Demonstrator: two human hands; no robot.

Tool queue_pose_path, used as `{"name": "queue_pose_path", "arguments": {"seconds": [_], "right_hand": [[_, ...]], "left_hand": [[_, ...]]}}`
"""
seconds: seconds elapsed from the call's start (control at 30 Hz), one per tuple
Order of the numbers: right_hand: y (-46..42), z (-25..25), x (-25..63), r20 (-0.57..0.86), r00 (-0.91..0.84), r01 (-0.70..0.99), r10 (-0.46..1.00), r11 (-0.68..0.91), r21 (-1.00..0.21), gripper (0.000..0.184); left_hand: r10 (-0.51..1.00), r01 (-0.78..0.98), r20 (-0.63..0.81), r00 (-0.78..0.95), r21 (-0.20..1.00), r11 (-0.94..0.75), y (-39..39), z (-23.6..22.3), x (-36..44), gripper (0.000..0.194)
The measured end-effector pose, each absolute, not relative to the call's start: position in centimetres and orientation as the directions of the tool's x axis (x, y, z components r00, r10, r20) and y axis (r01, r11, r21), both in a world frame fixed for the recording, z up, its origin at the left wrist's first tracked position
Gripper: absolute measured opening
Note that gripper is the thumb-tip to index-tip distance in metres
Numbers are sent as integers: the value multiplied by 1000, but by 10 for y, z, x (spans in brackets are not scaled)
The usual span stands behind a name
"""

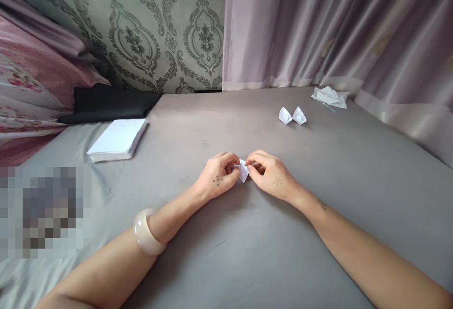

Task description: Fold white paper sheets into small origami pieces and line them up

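Note:
Between my two hands is a small folded white paper [243,171], a pointed shape with its lower tip towards me. My left hand [220,173] pinches its left side between thumb and fingers. On the opposite side, my right hand [269,173] closes thumb and fingertips on the paper's right edge. The fingertips cover parts of the paper. Farther back and to the right stand two folded white paper pieces [285,115], side by side and similar in size to the held one.
A thick stack of white paper [118,138] lies at the left on the grey sheet [198,125]. Loose folded papers [330,96] and a thin greenish stick [329,107] rest at the far right, near the purple curtain [290,26]. Black cloth [109,104] lies along the back left.

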State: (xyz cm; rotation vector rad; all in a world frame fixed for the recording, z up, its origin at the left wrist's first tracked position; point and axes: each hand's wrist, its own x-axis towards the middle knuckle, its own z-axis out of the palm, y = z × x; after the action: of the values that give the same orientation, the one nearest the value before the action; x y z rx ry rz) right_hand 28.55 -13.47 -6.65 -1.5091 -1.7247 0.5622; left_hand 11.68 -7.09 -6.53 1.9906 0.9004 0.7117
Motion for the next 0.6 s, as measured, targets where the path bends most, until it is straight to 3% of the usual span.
{"name": "queue_pose_path", "arguments": {"seconds": [0.13,0.33,0.47,0.6], "right_hand": [[-140,-64,289,247,-140,739,959,267,-618,16],[-142,-62,306,246,-360,800,900,433,-415,31],[-136,-67,310,256,-469,752,845,534,-386,34],[-134,-70,309,270,-469,723,841,541,-430,34]], "left_hand": [[703,326,220,676,767,-553,-65,-67,111,14],[426,188,292,856,592,-784,-47,-64,97,19],[345,111,315,884,575,-811,-40,-66,97,22],[290,58,308,906,588,-807,-42,-66,97,28]]}}
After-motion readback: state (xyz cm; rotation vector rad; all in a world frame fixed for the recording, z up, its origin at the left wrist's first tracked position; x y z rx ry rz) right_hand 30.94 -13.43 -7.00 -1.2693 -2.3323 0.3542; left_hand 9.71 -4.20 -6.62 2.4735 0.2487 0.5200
